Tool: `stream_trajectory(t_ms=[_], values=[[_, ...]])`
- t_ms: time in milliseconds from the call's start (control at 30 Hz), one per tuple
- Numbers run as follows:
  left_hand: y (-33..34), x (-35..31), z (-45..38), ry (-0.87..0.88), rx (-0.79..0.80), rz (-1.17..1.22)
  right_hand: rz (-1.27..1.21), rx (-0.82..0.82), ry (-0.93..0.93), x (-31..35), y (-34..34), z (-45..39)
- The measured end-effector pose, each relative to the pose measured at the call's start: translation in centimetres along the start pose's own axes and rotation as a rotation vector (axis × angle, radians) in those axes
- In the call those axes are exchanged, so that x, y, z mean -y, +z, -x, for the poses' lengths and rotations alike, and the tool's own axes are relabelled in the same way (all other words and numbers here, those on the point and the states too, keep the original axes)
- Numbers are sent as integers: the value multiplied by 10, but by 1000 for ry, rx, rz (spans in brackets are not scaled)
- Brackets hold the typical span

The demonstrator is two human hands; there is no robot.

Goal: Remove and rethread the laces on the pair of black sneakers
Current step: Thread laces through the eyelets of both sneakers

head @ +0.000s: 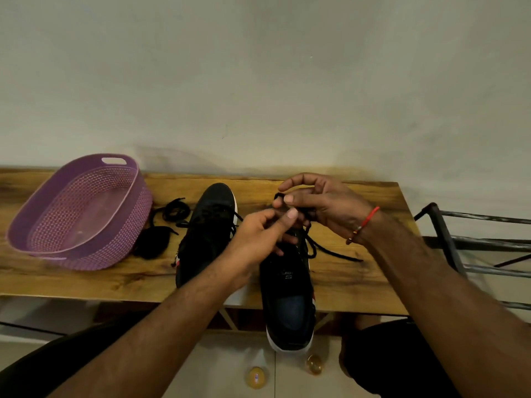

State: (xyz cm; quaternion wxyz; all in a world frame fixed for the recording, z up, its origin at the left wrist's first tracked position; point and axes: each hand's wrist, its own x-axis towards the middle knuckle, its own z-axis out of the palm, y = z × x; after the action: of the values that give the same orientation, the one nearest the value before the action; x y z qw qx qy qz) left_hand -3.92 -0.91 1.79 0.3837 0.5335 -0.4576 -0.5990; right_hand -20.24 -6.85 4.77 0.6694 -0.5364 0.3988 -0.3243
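Note:
Two black sneakers stand on the wooden table (pixel 359 285). The left sneaker (pixel 207 234) lies further back, toe toward the wall. The right sneaker (pixel 288 297) hangs with its heel over the table's front edge. Above its toe end my left hand (pixel 258 234) and my right hand (pixel 319 205) meet, both pinching its black lace (pixel 333 251), whose loose end trails right across the table. The front of this shoe is hidden behind my hands. A loose black lace (pixel 172 211) lies coiled left of the left sneaker.
A purple woven plastic basket (pixel 31 222) sits tilted at the table's left end. A small black cloth bundle (pixel 152 242) lies beside it. A metal rack (pixel 459 242) stands to the right of the table. The wall runs close behind.

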Motion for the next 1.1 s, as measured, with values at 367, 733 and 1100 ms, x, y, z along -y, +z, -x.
stream_trajectory(t_ms=[367,733,1100], values=[[-35,-13,-14,-179,-71,861,434,207,157,11,-22,12],[-62,-14,-12,58,-367,-730,-50,-69,-202,18,-45,11],[-43,-30,-4,106,66,-143,142,166,-27,4,-17,5]])
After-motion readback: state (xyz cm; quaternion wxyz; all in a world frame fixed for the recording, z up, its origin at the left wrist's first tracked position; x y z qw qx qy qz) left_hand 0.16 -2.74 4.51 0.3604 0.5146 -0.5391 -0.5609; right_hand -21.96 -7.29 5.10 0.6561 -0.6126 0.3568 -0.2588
